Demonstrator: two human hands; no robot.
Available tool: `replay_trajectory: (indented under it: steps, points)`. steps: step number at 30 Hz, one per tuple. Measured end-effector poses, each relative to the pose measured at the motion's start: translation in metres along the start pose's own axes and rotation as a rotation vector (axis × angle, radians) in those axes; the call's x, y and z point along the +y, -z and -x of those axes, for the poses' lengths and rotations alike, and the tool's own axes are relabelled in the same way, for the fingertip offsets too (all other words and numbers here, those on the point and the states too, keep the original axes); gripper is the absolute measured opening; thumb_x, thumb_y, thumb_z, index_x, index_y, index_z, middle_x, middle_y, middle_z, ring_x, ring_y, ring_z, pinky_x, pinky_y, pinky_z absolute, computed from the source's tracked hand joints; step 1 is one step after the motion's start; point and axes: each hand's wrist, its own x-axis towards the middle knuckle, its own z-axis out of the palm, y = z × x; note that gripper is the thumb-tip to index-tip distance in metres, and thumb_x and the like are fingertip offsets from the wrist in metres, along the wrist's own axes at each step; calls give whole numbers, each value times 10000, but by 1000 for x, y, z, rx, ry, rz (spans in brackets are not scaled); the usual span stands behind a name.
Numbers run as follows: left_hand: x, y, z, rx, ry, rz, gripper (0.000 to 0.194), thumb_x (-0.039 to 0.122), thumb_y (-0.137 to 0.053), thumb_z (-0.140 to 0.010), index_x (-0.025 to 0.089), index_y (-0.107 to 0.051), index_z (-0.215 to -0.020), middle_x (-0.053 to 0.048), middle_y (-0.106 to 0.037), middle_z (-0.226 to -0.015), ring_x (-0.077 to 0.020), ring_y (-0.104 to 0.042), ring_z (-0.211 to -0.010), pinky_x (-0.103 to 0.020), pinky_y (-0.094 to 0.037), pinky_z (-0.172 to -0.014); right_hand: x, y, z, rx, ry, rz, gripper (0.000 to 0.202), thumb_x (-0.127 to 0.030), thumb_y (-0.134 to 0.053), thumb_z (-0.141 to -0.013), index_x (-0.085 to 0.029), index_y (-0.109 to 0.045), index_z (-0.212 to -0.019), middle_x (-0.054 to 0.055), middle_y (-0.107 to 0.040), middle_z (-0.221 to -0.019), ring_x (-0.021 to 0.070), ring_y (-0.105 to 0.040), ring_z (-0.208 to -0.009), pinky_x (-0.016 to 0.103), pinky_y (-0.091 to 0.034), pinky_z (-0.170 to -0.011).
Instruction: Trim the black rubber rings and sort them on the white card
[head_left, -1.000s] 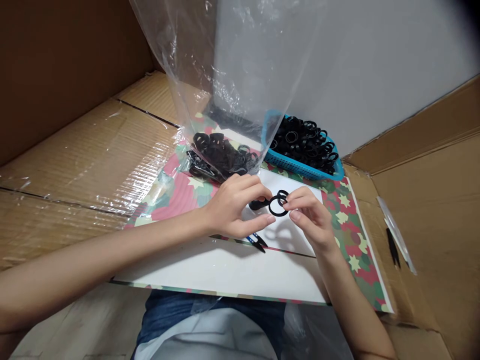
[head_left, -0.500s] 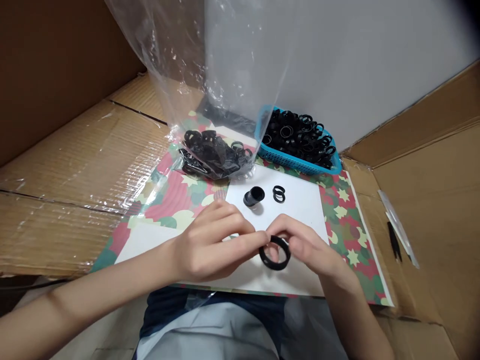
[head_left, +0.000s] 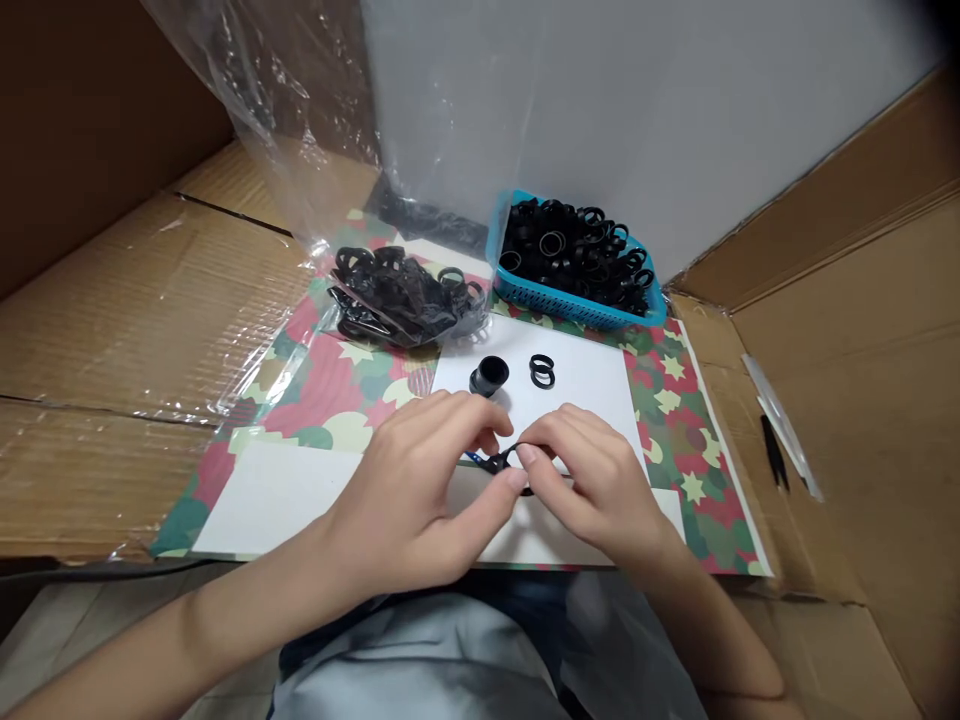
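Above the white paper, my right hand (head_left: 592, 470) pinches a black ring (head_left: 528, 491) between thumb and fingers; the fingers cover most of it. My left hand (head_left: 427, 480) curls in from the other side, its thumb tip at the ring's near edge. Between the left thumb and fingers shows a small dark piece with a blue part (head_left: 487, 462); its kind is unclear, and I cannot tell if it is held or lies behind. Just beyond the hands stand a short black tube-like part (head_left: 490, 375) and two overlapping black rings (head_left: 541, 371).
A blue plastic basket (head_left: 577, 308) heaped with black rings is at the back. Left of it, a clear plastic bag (head_left: 405, 300) holds more black parts. A camouflage-patterned mat (head_left: 300, 390) lies under the paper (head_left: 262, 500). Black tweezers (head_left: 774, 452) lie at right by the cardboard wall.
The ring, held face-on half a second ago, is now turned and mostly covered by my fingers. My left hand has curled in, with thumb showing. The view has shifted slightly.
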Motion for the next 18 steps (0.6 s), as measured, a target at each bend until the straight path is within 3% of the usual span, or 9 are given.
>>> replay_trajectory:
  steps: [3,6,12,15,18]
  points:
    - [3,-2,-1,-91,93,196,109,158,-523,-806,174,-515,-914,9,-560,-759,-108,-524,-689,-237,-439,-616,0,3,2,-45,-14,-186,169,-159,-442,-852,-198,-477,-691,-9,-502,-616,122,-443,-598,268,-334,-572]
    - [2,-1,0,-154,140,435,113,125,-488,-826,187,-491,-920,20,-548,-738,-87,-528,-666,-196,-447,-590,5,7,3,-202,-99,-518,165,-178,-466,-844,-198,-498,-684,-22,-505,-638,99,-454,-586,240,-352,-551]
    - [2,-1,5,-275,238,748,63,169,-446,-873,196,-403,-911,16,-490,-672,-92,-463,-567,-196,-380,-476,13,1,12,-349,-317,-1092,163,-303,-537,-834,-185,-551,-721,-7,-556,-662,113,-527,-586,250,-440,-562]
    - [2,-4,6,-273,238,748,50,202,-448,-888,192,-399,-890,9,-476,-682,-97,-470,-577,-200,-376,-469,14,-6,16,-329,-342,-1267,169,-327,-579,-813,-184,-559,-727,-8,-553,-663,109,-528,-566,249,-462,-549]
    - [3,-7,7,-188,160,585,45,201,-487,-885,178,-474,-849,4,-507,-710,-94,-496,-625,-206,-419,-533,13,-9,18,-294,-380,-1363,166,-323,-597,-796,-181,-568,-715,-9,-540,-644,101,-508,-537,230,-457,-497]
